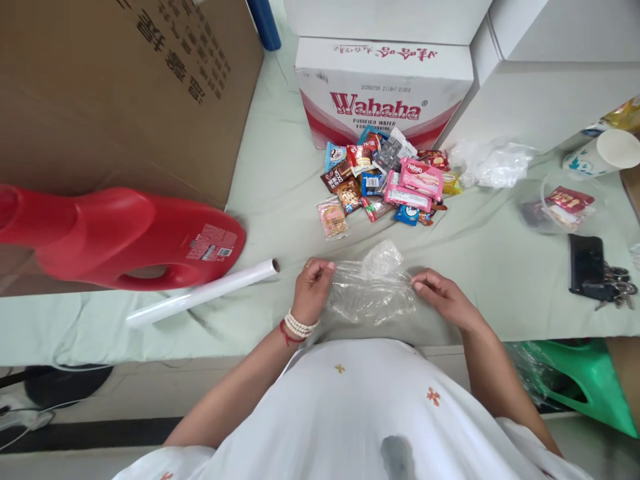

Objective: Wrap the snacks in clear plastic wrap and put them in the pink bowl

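Observation:
A clear plastic bag (373, 297) is stretched between my two hands near the table's front edge. My left hand (315, 283) pinches its left end, thumb against the fingers. The right end is gripped between the thumb and fingers of my right hand (440, 297). Behind the bag, several wrapped snacks (385, 180) lie in a loose pile, among them pink packets (420, 177) and a biscuit packet (333, 219). To the left of my left hand lies a white roll (205, 293).
A red plastic jug (140, 233) lies on its side at left, by a large cardboard box (125, 100). A Wahaba-type printed carton (385, 93) stands behind the snacks. At right are crumpled plastic (493, 163), a paper cup (603, 153), a clear tub (547, 200), a black case (586, 263) and keys (620, 290).

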Demonstrator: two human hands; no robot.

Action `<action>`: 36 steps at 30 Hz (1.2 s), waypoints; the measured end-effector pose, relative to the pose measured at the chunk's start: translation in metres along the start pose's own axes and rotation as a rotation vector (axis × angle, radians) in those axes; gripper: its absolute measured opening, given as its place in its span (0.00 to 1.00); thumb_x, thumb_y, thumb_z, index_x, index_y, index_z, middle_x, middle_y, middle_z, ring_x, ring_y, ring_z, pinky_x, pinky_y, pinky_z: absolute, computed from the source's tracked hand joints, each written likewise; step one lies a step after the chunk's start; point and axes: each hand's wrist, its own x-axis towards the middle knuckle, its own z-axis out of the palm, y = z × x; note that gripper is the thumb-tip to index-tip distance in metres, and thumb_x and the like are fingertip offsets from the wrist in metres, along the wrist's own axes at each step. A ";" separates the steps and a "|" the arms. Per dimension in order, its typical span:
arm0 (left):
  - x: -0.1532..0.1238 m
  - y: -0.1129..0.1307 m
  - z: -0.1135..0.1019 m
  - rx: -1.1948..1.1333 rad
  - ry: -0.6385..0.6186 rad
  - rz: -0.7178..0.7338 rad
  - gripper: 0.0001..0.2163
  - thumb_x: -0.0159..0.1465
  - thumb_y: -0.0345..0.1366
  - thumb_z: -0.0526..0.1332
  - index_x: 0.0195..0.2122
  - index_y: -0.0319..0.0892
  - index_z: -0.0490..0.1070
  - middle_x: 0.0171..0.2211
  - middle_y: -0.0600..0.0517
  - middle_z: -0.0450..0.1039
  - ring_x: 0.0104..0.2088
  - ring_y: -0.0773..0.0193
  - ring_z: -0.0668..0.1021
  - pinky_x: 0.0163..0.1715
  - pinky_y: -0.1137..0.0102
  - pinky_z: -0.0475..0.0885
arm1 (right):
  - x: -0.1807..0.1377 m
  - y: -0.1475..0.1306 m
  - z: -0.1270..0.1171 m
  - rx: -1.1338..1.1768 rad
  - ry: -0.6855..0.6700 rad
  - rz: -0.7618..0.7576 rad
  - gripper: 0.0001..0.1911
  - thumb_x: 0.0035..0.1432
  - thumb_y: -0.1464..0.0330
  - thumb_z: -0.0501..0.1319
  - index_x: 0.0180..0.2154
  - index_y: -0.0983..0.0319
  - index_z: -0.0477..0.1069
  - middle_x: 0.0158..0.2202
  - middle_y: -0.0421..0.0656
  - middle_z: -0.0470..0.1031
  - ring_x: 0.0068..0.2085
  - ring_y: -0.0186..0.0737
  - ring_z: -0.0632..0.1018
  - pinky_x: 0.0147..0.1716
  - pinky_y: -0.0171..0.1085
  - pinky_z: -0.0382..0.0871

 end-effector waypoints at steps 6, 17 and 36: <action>-0.012 0.018 0.012 0.144 -0.166 0.170 0.20 0.70 0.52 0.56 0.26 0.45 0.69 0.26 0.52 0.68 0.32 0.61 0.70 0.36 0.66 0.67 | 0.035 -0.027 0.030 -0.165 0.012 -0.066 0.23 0.59 0.49 0.65 0.47 0.58 0.77 0.38 0.44 0.79 0.39 0.44 0.78 0.39 0.38 0.71; -0.032 -0.007 -0.005 0.153 0.081 -0.034 0.18 0.70 0.51 0.57 0.29 0.45 0.66 0.22 0.57 0.63 0.25 0.66 0.67 0.27 0.71 0.63 | 0.043 -0.019 0.051 -0.131 0.161 0.046 0.22 0.62 0.50 0.62 0.48 0.59 0.73 0.30 0.41 0.77 0.29 0.40 0.75 0.31 0.37 0.67; -0.027 -0.013 -0.016 0.102 0.188 -0.065 0.18 0.69 0.53 0.58 0.30 0.45 0.68 0.20 0.58 0.61 0.22 0.67 0.66 0.24 0.72 0.63 | 0.057 -0.021 0.065 -0.163 0.128 -0.032 0.12 0.62 0.57 0.61 0.33 0.59 0.74 0.23 0.37 0.68 0.26 0.37 0.68 0.29 0.35 0.61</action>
